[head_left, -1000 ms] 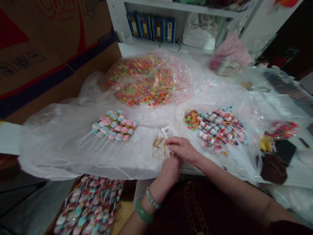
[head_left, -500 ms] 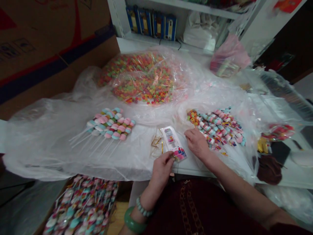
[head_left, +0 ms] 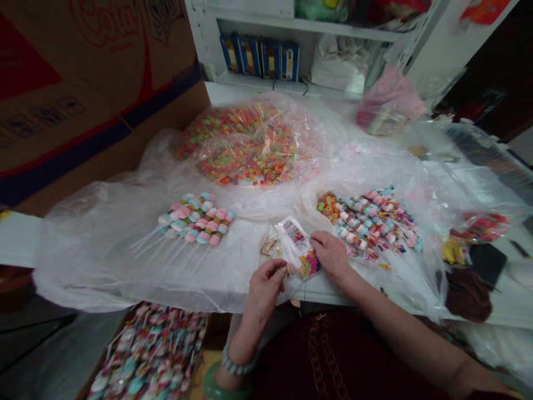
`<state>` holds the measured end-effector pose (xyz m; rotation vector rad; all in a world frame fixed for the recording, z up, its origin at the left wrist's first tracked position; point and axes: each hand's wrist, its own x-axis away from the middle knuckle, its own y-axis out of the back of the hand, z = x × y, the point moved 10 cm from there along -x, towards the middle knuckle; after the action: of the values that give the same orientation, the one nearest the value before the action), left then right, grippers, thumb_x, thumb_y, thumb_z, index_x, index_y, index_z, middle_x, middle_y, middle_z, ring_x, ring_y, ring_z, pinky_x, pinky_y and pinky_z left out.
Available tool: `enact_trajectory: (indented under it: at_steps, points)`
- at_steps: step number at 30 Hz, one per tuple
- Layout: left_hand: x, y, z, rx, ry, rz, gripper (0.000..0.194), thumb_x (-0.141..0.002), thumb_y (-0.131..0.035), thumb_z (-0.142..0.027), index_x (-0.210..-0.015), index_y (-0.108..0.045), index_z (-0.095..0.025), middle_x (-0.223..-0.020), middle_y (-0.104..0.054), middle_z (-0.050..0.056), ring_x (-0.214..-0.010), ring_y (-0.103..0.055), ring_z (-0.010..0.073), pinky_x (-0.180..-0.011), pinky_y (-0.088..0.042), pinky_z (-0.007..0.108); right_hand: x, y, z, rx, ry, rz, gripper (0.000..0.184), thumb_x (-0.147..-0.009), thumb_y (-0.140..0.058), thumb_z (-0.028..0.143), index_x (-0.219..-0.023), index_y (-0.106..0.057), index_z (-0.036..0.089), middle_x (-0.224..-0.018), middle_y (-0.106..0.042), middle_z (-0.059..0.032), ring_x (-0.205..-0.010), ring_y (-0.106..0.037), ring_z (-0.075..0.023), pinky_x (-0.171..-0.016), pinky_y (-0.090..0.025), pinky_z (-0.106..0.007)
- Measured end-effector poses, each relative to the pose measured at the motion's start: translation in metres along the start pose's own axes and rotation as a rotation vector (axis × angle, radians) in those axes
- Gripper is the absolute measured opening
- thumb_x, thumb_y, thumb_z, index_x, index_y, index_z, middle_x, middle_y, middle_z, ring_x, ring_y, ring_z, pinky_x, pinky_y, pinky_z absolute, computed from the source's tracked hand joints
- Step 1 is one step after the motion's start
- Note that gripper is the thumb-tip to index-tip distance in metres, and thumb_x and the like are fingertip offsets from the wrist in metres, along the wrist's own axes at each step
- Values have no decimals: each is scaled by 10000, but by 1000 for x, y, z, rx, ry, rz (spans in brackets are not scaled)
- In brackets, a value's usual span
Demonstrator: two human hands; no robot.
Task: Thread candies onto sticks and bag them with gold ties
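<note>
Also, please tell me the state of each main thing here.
Printed packets: stacked, slightly fanned.
Gold ties: loose, clustered.
Left skewers: unwrapped, laid together.
Right skewers: wrapped, piled.
Lower skewers: densely heaped.
Colourful rings: bagged.
Left hand: fingers curled, near packets.
Right hand: fingertips at packets' edge.

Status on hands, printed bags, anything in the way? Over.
Right hand at right edge of printed plastic bags. Left hand near their lower left corner, contact unclear. Gold twist ties lie just left of them.

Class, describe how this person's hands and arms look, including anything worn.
The left hand is gloveless; its wrist wears a pale green beaded bracelet and, nearer the elbow, a smooth green bangle. The right hand is gloveless too, its forearm uncovered up to a dark sleeve.
</note>
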<state>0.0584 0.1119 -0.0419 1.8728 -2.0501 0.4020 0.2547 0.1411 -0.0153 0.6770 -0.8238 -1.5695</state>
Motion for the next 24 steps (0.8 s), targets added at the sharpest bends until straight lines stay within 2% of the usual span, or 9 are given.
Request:
enact_trajectory:
  at_steps: [3, 5, 9, 12, 15, 18, 20, 22, 24]
  points:
    - [0, 3, -4, 41, -10, -1, 176, -661, -641, -279, -777, -678, -150, -523, -546, -38, -438, -450, 90, -435, -330, 214, 11, 26, 14, -158, 104, -202, 224, -859, -448, 256, -805, -658, 201, -907, -631, -66, -878, -571, -190, -793, -416, -294]
    - [0, 4, -6, 110, -6, 2, 239, -653, -684, -297, -835, -692, -142, -622, -609, -8, -508, -495, 99, -459, -355, 212, 18, 33, 23, -312, 102, -235, 192, -846, -481, 283, -789, -645, 202, -806, -617, -45, -812, -569, -187, -761, -426, -294]
    - [4, -5, -8, 378, 51, 113, 386, -616, -770, -334, -940, -705, -134, -855, -683, 64, -690, -588, 142, -559, -431, 230, 24, -5, 50, -650, -27, 64, 201, -829, -529, 356, -719, -596, 201, -618, -532, 19, -590, -487, -137, -559, -382, -246]
    - [5, 6, -7, 564, 83, 82, 355, -628, -777, -363, -882, -715, -123, -834, -695, 75, -685, -597, 139, -603, -454, 245, 24, -36, 79, -645, -35, 199, 256, -822, -545, 391, -659, -562, 195, -577, -490, 33, -572, -451, -122, -542, -349, -236]
    - [3, 48, -2, 648, 55, -122, 297, -614, -788, -338, -793, -713, -113, -747, -689, 58, -654, -597, 125, -603, -457, 233, 17, -61, 116, -493, 90, 271, 273, -831, -544, 356, -616, -543, 190, -589, -497, 30, -617, -461, -119, -585, -334, -236]
    - [2, 106, 9, 737, 19, -324, 226, -566, -808, -260, -691, -677, -125, -694, -675, 25, -648, -605, 115, -643, -482, 235, 12, -96, 155, -503, 151, 419, 279, -825, -553, 323, -584, -526, 185, -553, -473, 37, -586, -447, -108, -566, -317, -230]
    - [7, 150, 20, 783, -2, -483, 216, -536, -808, -215, -635, -633, -137, -637, -647, -11, -607, -590, 99, -644, -489, 232, 13, -128, 176, -693, 37, 587, 217, -825, -544, 284, -635, -552, 180, -525, -476, 45, -510, -431, -95, -514, -312, -221]
    - [14, 189, 27, 765, -27, -603, 225, -538, -793, -219, -595, -588, -147, -573, -602, -42, -546, -551, 84, -593, -472, 219, 18, -164, 194, -949, -217, 773, 128, -820, -535, 224, -707, -564, 171, -508, -498, 48, -424, -394, -80, -448, -280, -209]
    - [21, 215, 27, 655, -67, -652, 247, -568, -773, -275, -583, -556, -158, -537, -567, -56, -512, -521, 86, -555, -456, 227, 24, -195, 210, -1122, -471, 883, 98, -825, -513, 175, -728, -524, 170, -502, -508, 49, -377, -355, -65, -412, -238, -193]
